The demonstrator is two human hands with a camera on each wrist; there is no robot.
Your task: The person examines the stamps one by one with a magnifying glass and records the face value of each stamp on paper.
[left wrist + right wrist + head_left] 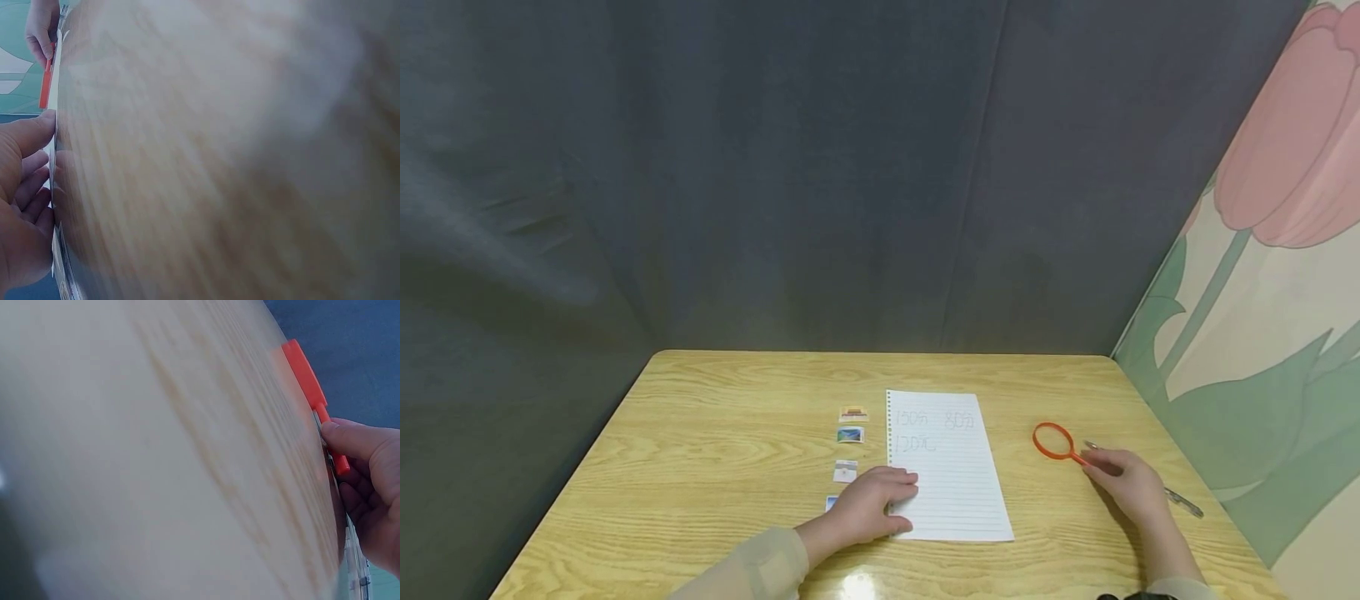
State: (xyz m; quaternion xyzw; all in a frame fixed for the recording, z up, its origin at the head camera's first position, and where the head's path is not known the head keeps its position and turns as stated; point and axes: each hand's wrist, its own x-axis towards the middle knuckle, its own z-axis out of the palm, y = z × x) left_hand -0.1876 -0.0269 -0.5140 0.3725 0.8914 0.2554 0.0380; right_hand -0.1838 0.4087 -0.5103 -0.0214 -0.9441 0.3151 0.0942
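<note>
My left hand (872,504) rests on the left edge of a lined sheet of paper (951,492), fingers relaxed. Faint handwritten numbers stand near the sheet's top. At the right, my right hand (1127,483) pinches the handle of an orange-red magnifying glass (1071,455). In the right wrist view, thumb and fingers grip that handle, and the magnifying glass (306,375) lies low at the table surface. A pen (1183,502) lies beneath the right hand, partly hidden by it. The left wrist view shows the left hand (25,200) at table level, its fingertips against the surface.
Several small stamp-like pictures, among them a yellow-and-red one (853,413) and a blue-green one (851,434), line the paper's left side. The lowest one (831,502) is partly covered by the left hand. A dark curtain (850,208) and a painted wall (1262,375) border the wooden table (700,467).
</note>
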